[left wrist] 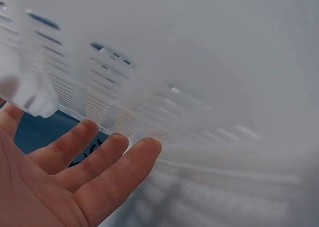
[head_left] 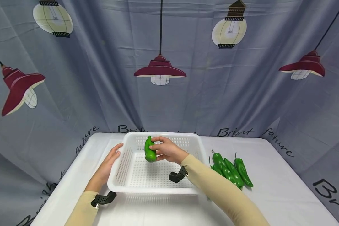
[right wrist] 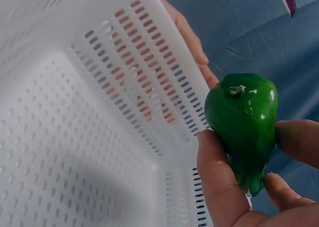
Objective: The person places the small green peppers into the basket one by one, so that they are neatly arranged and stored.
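Note:
A green pepper (head_left: 150, 150) is pinched between the thumb and fingers of my right hand (head_left: 170, 151), over the white perforated plastic basket (head_left: 155, 190). Seen from the right wrist, the pepper (right wrist: 244, 112) shows its glossy rounded end, with the narrow part between the fingers. No other pepper shows on the basket's floor. My left hand (head_left: 105, 168) is at the outside of the basket's left wall. Its fingers (left wrist: 112, 187) reach loosely along the slotted wall (left wrist: 104, 97) in the left wrist view, and show through the slots in the right wrist view.
Several more green peppers (head_left: 241, 171) lie in a group on the white-covered table (head_left: 274, 194), to the right of the basket and partly behind my right forearm. A grey-blue curtain (head_left: 186, 103) with printed lamps hangs behind the table. Each wrist wears a black strap (head_left: 103, 199).

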`<state>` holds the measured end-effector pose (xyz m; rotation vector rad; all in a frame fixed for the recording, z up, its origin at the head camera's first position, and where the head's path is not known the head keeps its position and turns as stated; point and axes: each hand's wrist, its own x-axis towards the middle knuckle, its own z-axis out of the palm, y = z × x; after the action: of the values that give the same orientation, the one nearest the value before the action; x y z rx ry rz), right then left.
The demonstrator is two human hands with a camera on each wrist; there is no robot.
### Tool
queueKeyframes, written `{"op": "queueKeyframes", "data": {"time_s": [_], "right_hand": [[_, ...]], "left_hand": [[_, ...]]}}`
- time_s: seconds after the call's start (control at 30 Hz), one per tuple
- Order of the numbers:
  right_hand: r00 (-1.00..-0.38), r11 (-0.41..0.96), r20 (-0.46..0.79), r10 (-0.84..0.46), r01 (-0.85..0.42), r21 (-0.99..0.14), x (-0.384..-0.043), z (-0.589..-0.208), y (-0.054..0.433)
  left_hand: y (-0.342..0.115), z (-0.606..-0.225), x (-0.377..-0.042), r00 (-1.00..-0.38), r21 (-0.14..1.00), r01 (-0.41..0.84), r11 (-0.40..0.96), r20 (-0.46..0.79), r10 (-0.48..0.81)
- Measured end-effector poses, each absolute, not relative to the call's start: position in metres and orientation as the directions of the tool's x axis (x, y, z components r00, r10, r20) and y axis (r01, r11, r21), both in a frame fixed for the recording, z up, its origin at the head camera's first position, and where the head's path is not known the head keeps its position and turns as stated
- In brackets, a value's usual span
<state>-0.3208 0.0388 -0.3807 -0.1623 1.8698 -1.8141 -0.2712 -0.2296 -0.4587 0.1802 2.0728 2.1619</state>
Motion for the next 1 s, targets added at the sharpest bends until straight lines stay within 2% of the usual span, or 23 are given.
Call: {"op": "queueKeyframes", "data": {"time_s": [0.53, 1.0], "right_hand": [[-0.835, 0.122, -0.284, -0.472, 0.258, -0.958, -0.321, -0.384, 0.018], [-0.841, 0.147, -0.295, -0.453, 0.256, -0.955, -0.324, -0.395, -0.002]], "left_hand": [[-0.228, -0.458, -0.270, -0.984, 0.999, -0.038, -0.035, -0.031, 0.174], [-0.230, -0.459, -0.271, -0.981, 0.999, -0.014, -0.035, -0.007, 0.194]]}}
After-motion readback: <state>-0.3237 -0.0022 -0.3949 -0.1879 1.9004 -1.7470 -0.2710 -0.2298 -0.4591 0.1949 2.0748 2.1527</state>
